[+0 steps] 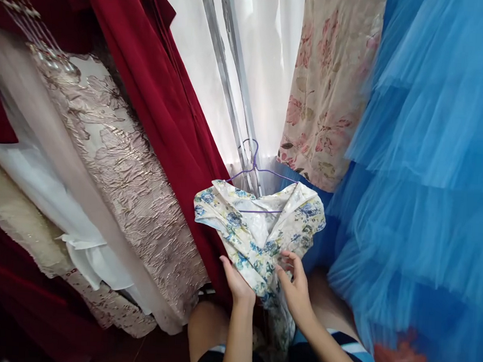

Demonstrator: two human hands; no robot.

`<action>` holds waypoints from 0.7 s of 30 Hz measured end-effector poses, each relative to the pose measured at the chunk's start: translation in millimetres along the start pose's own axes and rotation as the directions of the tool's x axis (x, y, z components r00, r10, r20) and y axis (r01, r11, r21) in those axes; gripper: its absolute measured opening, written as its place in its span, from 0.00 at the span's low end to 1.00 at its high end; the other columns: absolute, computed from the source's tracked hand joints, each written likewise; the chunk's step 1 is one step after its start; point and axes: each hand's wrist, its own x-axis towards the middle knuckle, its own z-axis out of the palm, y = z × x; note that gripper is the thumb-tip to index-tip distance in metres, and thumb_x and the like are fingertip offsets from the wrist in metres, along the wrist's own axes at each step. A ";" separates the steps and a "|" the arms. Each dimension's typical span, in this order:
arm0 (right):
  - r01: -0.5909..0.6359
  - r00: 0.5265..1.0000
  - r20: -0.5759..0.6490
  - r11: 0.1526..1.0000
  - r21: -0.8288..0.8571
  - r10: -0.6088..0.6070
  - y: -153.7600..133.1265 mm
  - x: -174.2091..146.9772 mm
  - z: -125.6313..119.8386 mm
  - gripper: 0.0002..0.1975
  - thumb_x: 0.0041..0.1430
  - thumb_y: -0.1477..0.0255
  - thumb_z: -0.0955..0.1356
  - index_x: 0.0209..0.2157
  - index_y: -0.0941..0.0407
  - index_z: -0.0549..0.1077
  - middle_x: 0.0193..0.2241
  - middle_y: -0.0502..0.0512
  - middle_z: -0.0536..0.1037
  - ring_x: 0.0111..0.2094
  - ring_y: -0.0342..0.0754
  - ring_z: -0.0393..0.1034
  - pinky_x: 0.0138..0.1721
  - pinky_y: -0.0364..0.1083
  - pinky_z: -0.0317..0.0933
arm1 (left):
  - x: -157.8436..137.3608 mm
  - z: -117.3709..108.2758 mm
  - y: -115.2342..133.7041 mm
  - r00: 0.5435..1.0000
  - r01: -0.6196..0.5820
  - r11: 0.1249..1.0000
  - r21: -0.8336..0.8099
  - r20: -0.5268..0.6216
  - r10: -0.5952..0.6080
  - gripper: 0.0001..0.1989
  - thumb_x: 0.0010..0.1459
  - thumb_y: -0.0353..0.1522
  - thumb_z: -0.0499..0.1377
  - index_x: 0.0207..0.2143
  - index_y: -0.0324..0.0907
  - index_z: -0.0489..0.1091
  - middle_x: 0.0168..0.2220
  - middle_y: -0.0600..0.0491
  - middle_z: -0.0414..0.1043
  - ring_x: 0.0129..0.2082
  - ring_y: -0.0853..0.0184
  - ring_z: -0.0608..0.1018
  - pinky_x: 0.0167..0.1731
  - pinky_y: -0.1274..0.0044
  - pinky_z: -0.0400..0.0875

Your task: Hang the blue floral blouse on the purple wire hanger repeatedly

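Observation:
A cream dress with blue and yellow flowers (258,252) hangs on a thin purple hanger (255,164), its V-neck facing me. My left hand (239,283) holds the bodice from the left side, thumb out along the edge and the other fingers hidden behind the cloth. On the right side of the waist, my right hand (295,292) grips the fabric, with its thumb and forefinger on the front. Below the waist the skirt drops between my knees, partly hidden by my right hand and arm.
Dark red cloth (160,106) and a pinkish textured gown (124,164) hang at the left. A metal stand (230,78) rises before a white curtain (268,58). To the right are a beige floral garment (327,93) and a tiered blue tulle dress (424,158).

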 end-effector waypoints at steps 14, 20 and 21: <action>-0.166 0.945 0.291 0.986 0.028 0.150 -4.0 -1.6 -0.4 0.20 0.66 0.54 0.64 0.29 0.55 0.66 0.21 0.47 0.66 0.24 0.45 0.60 0.28 0.44 0.56 | -39.2 -4.6 -18.6 0.993 0.120 0.993 -0.023 0.011 -0.120 0.26 0.54 0.36 0.69 0.54 0.37 0.73 0.53 0.42 0.76 0.57 0.54 0.75 0.58 0.67 0.69; -0.207 0.934 0.318 0.973 0.105 0.164 -13.0 6.9 -11.9 0.14 0.66 0.56 0.63 0.42 0.53 0.63 0.21 0.48 0.74 0.24 0.50 0.69 0.31 0.47 0.63 | -38.8 -15.1 -16.1 0.987 0.093 0.996 0.018 0.127 -0.094 0.34 0.54 0.36 0.69 0.63 0.43 0.65 0.59 0.45 0.70 0.61 0.55 0.71 0.60 0.68 0.66; -0.200 0.932 0.327 0.974 0.110 0.155 -14.6 6.9 -12.5 0.14 0.66 0.57 0.64 0.44 0.52 0.62 0.21 0.47 0.74 0.24 0.50 0.69 0.31 0.47 0.63 | -38.7 -16.4 -16.2 0.989 0.091 0.996 0.010 0.119 -0.091 0.35 0.54 0.36 0.69 0.63 0.44 0.64 0.60 0.45 0.69 0.61 0.55 0.71 0.60 0.68 0.66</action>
